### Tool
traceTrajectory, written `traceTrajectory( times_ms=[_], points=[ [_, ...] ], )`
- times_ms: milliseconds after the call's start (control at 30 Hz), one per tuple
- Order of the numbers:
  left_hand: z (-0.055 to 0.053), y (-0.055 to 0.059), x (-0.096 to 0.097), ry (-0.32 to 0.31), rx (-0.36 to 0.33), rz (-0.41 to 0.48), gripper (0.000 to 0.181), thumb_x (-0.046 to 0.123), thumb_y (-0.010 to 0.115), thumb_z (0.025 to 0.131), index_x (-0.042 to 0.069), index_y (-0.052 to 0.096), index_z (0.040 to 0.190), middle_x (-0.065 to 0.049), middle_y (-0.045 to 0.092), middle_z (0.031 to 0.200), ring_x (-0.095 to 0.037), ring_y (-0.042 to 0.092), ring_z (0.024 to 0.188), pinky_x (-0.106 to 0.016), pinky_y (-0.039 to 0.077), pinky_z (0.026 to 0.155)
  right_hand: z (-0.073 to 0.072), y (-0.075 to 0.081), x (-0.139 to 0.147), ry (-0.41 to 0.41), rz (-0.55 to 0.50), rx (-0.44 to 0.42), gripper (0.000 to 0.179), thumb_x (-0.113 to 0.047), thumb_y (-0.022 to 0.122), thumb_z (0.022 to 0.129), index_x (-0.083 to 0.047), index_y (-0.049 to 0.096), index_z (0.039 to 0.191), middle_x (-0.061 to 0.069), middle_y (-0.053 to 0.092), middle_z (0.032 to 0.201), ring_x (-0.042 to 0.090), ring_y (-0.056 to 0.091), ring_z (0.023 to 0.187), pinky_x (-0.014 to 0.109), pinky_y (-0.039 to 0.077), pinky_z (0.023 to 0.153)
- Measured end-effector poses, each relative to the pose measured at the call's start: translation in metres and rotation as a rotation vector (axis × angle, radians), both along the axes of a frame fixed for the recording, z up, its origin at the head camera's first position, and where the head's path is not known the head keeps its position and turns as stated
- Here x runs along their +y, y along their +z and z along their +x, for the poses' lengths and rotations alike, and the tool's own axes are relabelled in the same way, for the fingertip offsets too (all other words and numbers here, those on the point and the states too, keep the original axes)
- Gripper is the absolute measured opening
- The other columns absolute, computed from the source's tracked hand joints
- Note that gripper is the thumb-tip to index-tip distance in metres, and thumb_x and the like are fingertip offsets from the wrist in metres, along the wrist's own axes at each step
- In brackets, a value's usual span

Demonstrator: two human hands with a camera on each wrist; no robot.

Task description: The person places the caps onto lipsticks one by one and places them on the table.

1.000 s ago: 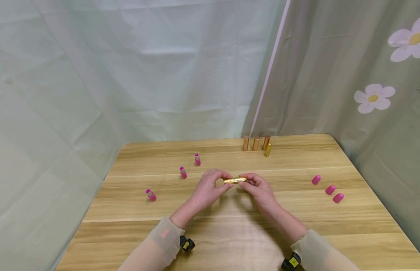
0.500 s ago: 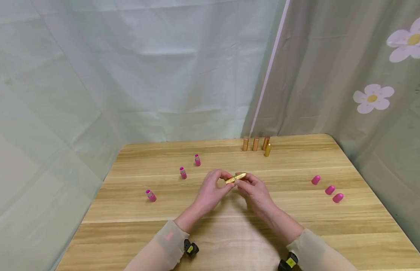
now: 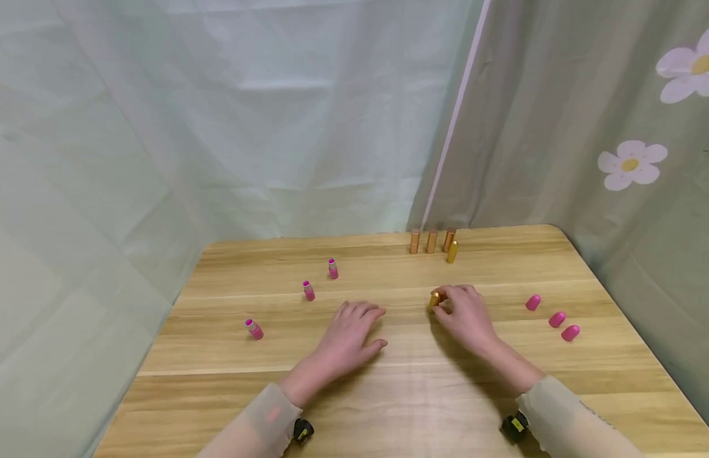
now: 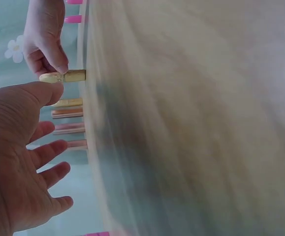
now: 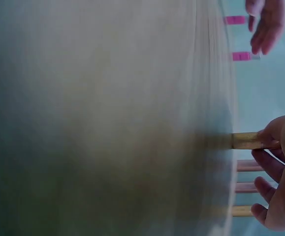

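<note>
My right hand (image 3: 465, 320) pinches an upright gold, bullet-shaped lipstick tube (image 3: 433, 301) between thumb and fingers. In the left wrist view the base of this tube (image 4: 74, 75) is right at the wood tabletop, and its rounded tip points up. My left hand (image 3: 347, 334) is spread over the table to the left, fingers extended and holding nothing. A second gold tube (image 3: 452, 252) of the same shape stands farther back. Right behind it are three copper-coloured cylinders (image 3: 432, 242) in a row, the rightmost partly covered by the gold tube.
Three pink tube bases with silver collars stand on the left, among them the nearest base (image 3: 254, 329). Toward the right side are three pink rounded caps, including the middle cap (image 3: 557, 320). A pale curtain (image 3: 308, 127) hangs behind the wooden table (image 3: 217, 394).
Both hands held the gold tube slanted between them. My left hand has let go and moved back with fingers spread; the right has carried the tube rightward and turned it upright at the tabletop.
</note>
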State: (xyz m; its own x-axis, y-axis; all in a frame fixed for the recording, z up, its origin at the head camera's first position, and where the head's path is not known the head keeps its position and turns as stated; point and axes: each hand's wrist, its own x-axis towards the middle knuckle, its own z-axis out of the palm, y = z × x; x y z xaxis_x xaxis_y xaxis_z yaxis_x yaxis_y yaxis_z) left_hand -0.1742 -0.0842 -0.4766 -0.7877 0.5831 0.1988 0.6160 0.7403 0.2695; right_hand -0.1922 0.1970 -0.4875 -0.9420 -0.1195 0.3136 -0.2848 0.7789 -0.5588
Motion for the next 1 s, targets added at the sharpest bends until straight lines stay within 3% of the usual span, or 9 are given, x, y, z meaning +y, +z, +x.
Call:
traceTrajectory(
  times_ms=[300,433,667,800,1000],
  points=[
    [0.005,0.001,-0.007,-0.049,-0.023,-0.007,0.06,0.042,0.069,0.097,0.014,0.054,0.147,-0.006,0.054,0.145,-0.028,0.044,0.139,-0.059,0.023,0.119,-0.002,-0.002,0.003,-0.011,0.011,-0.051,0.019,-0.018,0.079,0.087,-0.01,0.074,0.104,0.003,0.074,0.1,0.034,0.055,0.11,0.056,0.039,0.097],
    [0.006,0.003,-0.008,-0.063,-0.03,-0.004,0.058,0.041,0.07,0.097,0.013,0.055,0.146,-0.007,0.054,0.145,-0.029,0.044,0.139,-0.06,0.023,0.119,-0.007,0.001,0.006,0.001,0.064,-0.075,0.013,-0.019,0.081,0.087,-0.012,0.074,0.095,-0.001,0.073,0.09,0.032,0.058,0.1,0.052,0.043,0.088],
    [0.006,0.005,-0.008,-0.061,-0.072,-0.026,0.059,0.042,0.068,0.098,0.014,0.054,0.147,-0.006,0.052,0.149,-0.027,0.042,0.141,-0.057,0.021,0.121,-0.04,0.007,0.01,-0.022,0.166,-0.051,0.011,-0.022,0.078,0.088,-0.014,0.071,0.085,-0.004,0.066,0.075,0.024,0.059,0.075,0.043,0.045,0.069],
    [0.007,0.005,-0.008,-0.059,-0.09,-0.027,0.058,0.043,0.067,0.098,0.014,0.055,0.147,-0.006,0.051,0.149,-0.028,0.041,0.142,-0.057,0.021,0.121,-0.063,0.011,0.008,-0.083,0.183,-0.13,0.014,-0.026,0.074,0.091,-0.014,0.071,0.085,0.0,0.068,0.077,0.023,0.06,0.069,0.041,0.046,0.062],
    [0.007,0.005,-0.011,-0.063,-0.086,-0.009,0.051,0.041,0.067,0.099,0.016,0.059,0.143,-0.005,0.052,0.149,-0.027,0.041,0.142,-0.057,0.021,0.121,-0.09,0.007,0.007,-0.201,0.18,-0.204,0.027,-0.034,0.068,0.096,-0.013,0.073,0.079,0.003,0.061,0.066,0.022,0.053,0.06,0.038,0.038,0.052]
  ],
)
